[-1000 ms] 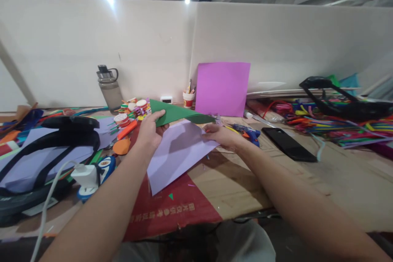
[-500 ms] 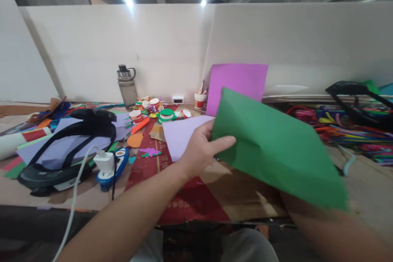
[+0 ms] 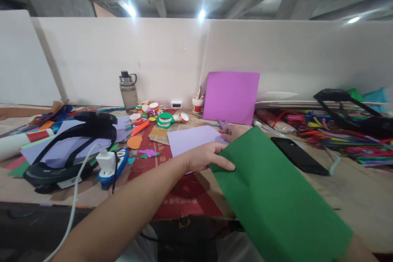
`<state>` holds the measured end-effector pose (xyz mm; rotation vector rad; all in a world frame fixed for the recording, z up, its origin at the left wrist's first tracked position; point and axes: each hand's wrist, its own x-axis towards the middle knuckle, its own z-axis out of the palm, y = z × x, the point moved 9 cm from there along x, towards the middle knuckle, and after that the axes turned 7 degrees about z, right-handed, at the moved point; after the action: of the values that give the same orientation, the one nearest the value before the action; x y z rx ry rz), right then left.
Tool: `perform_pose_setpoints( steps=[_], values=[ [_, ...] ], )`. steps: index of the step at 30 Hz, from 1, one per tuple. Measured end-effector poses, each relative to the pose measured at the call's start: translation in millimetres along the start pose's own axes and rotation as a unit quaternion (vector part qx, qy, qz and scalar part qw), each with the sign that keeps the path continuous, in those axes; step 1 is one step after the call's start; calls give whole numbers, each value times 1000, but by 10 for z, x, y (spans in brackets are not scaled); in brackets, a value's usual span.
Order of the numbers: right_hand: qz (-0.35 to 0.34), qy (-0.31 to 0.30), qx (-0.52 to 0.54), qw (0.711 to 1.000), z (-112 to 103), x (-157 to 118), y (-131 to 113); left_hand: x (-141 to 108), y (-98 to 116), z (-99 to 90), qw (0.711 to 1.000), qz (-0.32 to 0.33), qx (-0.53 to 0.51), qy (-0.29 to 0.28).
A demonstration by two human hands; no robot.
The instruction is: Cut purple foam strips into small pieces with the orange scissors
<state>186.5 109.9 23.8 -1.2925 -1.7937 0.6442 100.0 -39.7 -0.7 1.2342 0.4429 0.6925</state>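
My left hand (image 3: 207,156) pinches the left corner of a large green sheet (image 3: 276,200), thumb on top. The sheet slopes down to the right, past the table's front edge, and covers my right forearm. Beyond its upper edge, my right hand (image 3: 236,132) shows only in part, its fingers curled at a small red and purple item (image 3: 222,127). What that item is, I cannot make out. A lilac sheet (image 3: 190,139) lies flat just beyond my left hand. Behind it, a purple sheet (image 3: 231,97) leans upright against the white wall board.
A black phone (image 3: 299,155) lies at right, near bundled coloured pipe cleaners (image 3: 346,131). At left are a black headset strap (image 3: 73,147) and a blue power strip (image 3: 113,170) with a white cable. A bottle (image 3: 128,95), paper crafts (image 3: 166,118) and pen cup (image 3: 197,104) stand behind.
The green sheet has swung down on its right side, uncovering the phone. My right hand has gone from the right to beyond the sheet, at the small red and purple item. My left hand keeps its pinch.
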Motion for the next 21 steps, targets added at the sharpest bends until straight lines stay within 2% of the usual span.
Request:
perform_pose_setpoints(
  steps=[3, 6, 9, 12, 16, 21],
  values=[
    [-9, -4, -51, 999, 45, -127, -154, -136, -131, 53, 998, -51, 15, -44],
    [-80, -1, -47, 996, 152, -295, -502, -260, -209, 231, 990, -70, 42, -119],
    [-150, -46, -41, 987, 414, -440, -852, -324, -233, 415, 978, -58, 54, -191],
    [-196, -93, -64, 974, 726, -420, -1071, -324, -229, 466, 976, -46, 37, -210],
    [-205, -106, -123, 965, 1095, -71, -1077, -306, -185, 371, 976, -49, -31, -211],
    [-133, -91, -225, 961, 1474, 408, -794, -210, 53, -36, 978, 42, -159, -130]
  ],
)
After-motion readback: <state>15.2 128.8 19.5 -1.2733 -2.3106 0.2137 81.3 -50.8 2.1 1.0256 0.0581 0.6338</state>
